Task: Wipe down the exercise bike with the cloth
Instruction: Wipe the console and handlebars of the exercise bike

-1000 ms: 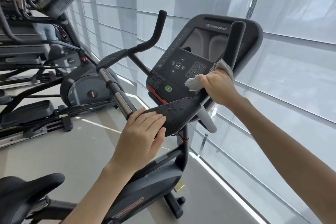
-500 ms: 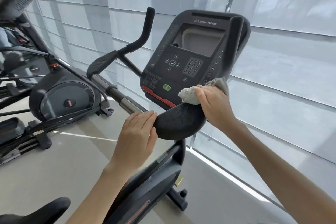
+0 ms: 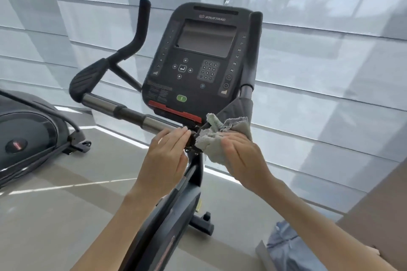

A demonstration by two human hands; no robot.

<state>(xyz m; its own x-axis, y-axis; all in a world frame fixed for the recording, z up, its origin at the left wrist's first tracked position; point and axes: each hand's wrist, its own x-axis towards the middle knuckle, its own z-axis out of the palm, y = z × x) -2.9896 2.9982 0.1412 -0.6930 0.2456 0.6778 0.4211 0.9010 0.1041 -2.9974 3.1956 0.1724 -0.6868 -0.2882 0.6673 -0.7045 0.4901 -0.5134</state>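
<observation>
Head view, looking down at the front of the exercise bike [image 3: 176,222].

Console [image 3: 199,59]: dark, tilted back, marked STAR TRAC above a blank screen. Below the screen we see a keypad, a green button [image 3: 181,98] and a red strip [image 3: 175,111] along the lower edge.

Handlebar [image 3: 123,112]: a metal and black tube runs from the left elbow pad [image 3: 87,79] to the middle of the bike under the console. One upright grip [image 3: 141,26] stands left of the console, and another [image 3: 255,35] stands right of it.

Hands:
- Left hand [image 3: 165,158]: released, fingers straight and together. The fingertips touch the inner end of the handlebar tube at the centre joint.
- Right hand [image 3: 243,158]: grasps the cloth [image 3: 217,136]. The fingers lie over the bunched fabric and the thumb is hidden.

Cloth: pale grey, crumpled, and pressed against the centre joint just below the red strip. Its upper folds touch the lower end of the right elbow pad [image 3: 239,106], and a loose part hangs under the palm.

Surroundings: the rounded housing of a neighbouring machine [image 3: 28,136] sits at the left on the glossy floor [image 3: 55,204]. Pale window blinds [image 3: 330,68] fill the background. At lower right there is a light blue item [image 3: 290,248] beside a brown surface [image 3: 378,215]. We cannot tell what either one is.
</observation>
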